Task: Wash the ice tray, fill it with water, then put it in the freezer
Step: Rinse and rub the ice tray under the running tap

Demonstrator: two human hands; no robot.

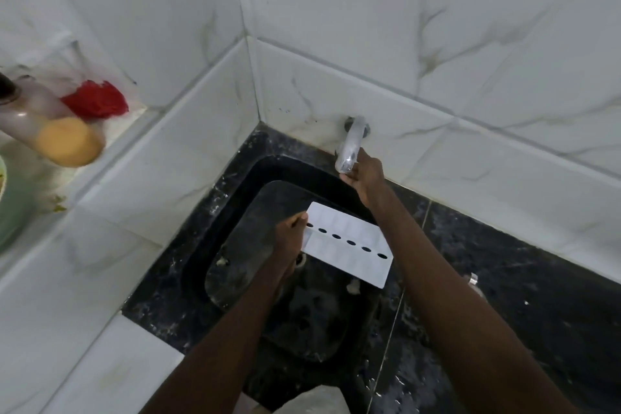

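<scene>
A white ice tray [349,244] with a row of dark oval holes down its middle hangs over the black sink [198,276]. My left hand [290,239] grips the tray by its left end. My right hand [364,176] reaches up to the metal tap [351,144] on the back wall, its fingers curled round the tap's lower end. No water stream shows under the tap.
A dark cutting board or plate [248,239] lies in the sink's left half. On the raised white ledge at left stand a bottle with orange liquid [53,124], a red bag [95,101] and a green bowl [10,205]. Black counter [521,296] extends right.
</scene>
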